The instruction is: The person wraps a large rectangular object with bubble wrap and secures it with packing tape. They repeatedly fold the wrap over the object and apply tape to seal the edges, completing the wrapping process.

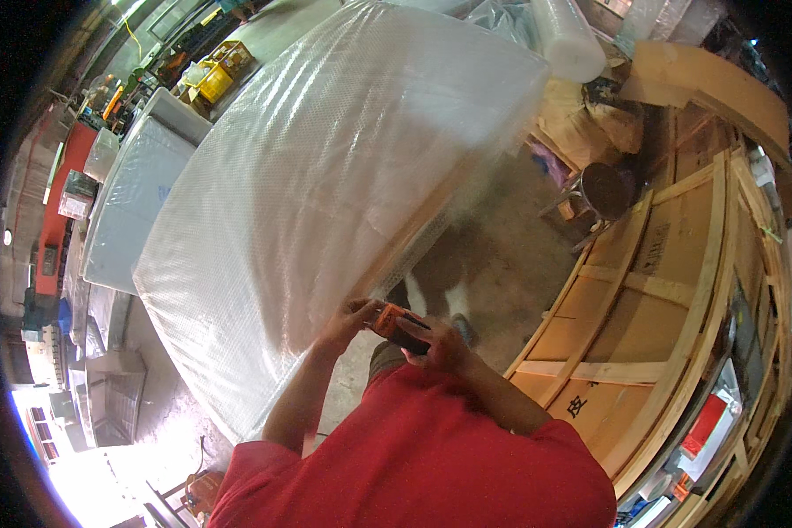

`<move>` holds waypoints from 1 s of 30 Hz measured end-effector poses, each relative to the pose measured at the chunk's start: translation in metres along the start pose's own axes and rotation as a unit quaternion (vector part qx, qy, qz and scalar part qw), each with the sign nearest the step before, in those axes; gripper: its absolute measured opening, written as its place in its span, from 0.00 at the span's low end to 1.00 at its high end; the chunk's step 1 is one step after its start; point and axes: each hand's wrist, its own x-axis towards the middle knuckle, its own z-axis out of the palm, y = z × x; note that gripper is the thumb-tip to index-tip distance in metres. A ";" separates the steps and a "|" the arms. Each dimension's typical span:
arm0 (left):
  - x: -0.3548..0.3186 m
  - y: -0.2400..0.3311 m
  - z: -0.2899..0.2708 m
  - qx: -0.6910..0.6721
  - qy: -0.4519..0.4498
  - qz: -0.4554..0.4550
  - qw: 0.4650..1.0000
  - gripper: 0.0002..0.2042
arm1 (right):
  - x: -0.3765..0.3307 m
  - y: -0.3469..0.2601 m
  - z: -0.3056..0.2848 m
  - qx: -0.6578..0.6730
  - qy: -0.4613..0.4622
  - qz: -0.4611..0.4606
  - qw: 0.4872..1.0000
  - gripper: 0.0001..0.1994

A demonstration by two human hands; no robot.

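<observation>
In front of my chest, my right hand (445, 345) is wrapped round a small boxy orange-and-black hand tool (393, 322); its exact kind does not show. The fingers of my left hand (354, 319) are closed at the tool's left end, touching it. Just beyond both hands stands a very large flat-topped load (282, 176) covered in clear bubble wrap. Its near lower edge (374, 280) runs close past my left hand, and the wrap hangs loose and wrinkled along my left forearm.
Right of me lies a long wooden crate (625, 343) with pale slats. A round-seated stool (605, 190) stands beyond it, near a white roll of wrap (572, 44). At the left are a wrapped pale-blue box (136, 202) and yellow baskets (214, 81). Concrete floor (502, 255) shows between load and crate.
</observation>
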 end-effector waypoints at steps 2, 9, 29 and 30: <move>0.012 0.010 -0.002 0.058 0.024 0.019 0.998 0.20 | 0.010 0.000 -0.005 -0.012 0.020 -0.015 1.000 0.36; 0.048 0.060 -0.016 0.424 0.302 0.162 0.838 0.09 | 0.029 0.021 0.009 -0.041 0.076 0.020 0.996 0.35; 0.058 -0.123 0.050 -0.453 0.138 0.048 0.879 0.25 | 0.027 0.037 -0.012 -0.103 -0.099 0.163 0.976 0.40; 0.071 -0.125 0.047 -0.456 0.142 0.073 0.875 0.26 | 0.030 0.034 -0.013 -0.106 -0.102 0.163 0.976 0.40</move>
